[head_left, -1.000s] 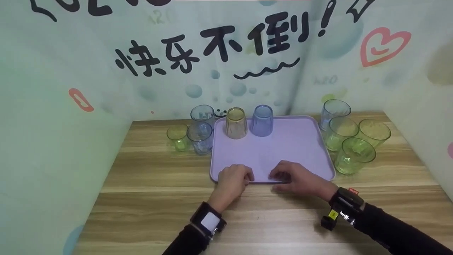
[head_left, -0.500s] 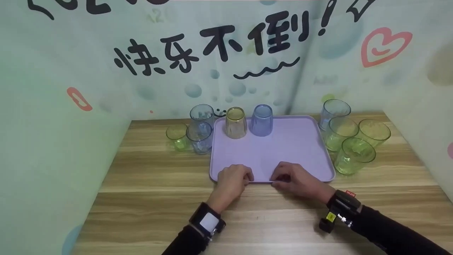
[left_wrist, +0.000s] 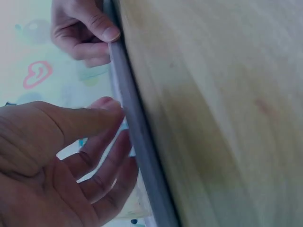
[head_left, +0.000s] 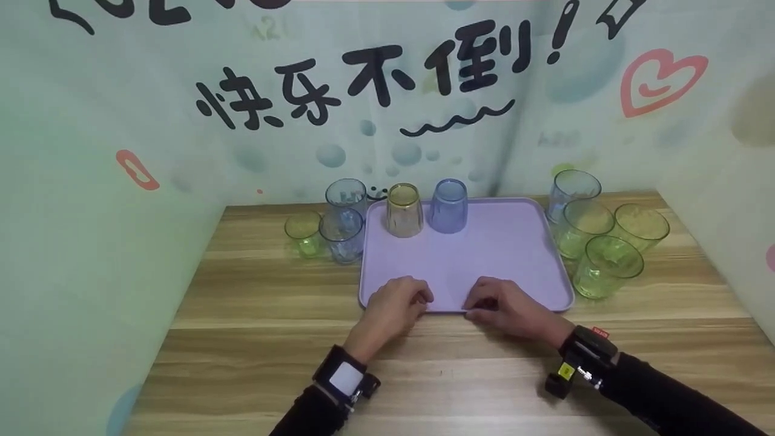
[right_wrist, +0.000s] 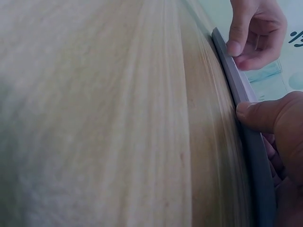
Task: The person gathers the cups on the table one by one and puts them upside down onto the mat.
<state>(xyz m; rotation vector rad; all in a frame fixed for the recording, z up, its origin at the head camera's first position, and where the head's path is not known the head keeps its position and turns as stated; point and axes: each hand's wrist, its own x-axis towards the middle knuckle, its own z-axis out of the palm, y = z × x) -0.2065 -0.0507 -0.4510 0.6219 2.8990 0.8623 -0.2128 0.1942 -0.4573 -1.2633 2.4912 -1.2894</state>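
Nearest me, the black sleeves (head_left: 312, 415) come in from below, and past them the left hand (head_left: 392, 306) has just risen slightly at the near rim of the lilac tray (head_left: 463, 260), its wrist shifting outward. Its fingers are loosely curved, not wrapped round the rim; whether a fingertip still brushes it I can't tell. The right hand (head_left: 511, 307) has closed in from a looser pose a second ago and now pinches that rim, thumb outside and fingers behind, so I judge the tray is mainly steadied from the right. The tray lies against the back of the wood-grain table (head_left: 418, 375), flat as far as I can see. Toward its far edge stand an upturned amber glass (head_left: 404, 218) and, just beside it, an upturned blue glass (head_left: 448, 212). Left of the tray I have a small green glass (head_left: 304, 236) and two bluish glasses (head_left: 342, 241), one behind the other; along its right side, three green glasses (head_left: 608, 269) with a pale blue glass (head_left: 572, 194) farthest back, all mouth up. Behind everything hangs a pale green backdrop (head_left: 290, 163) with bubble prints, bold black lettering (head_left: 378, 75) and a red heart outline (head_left: 625, 91).
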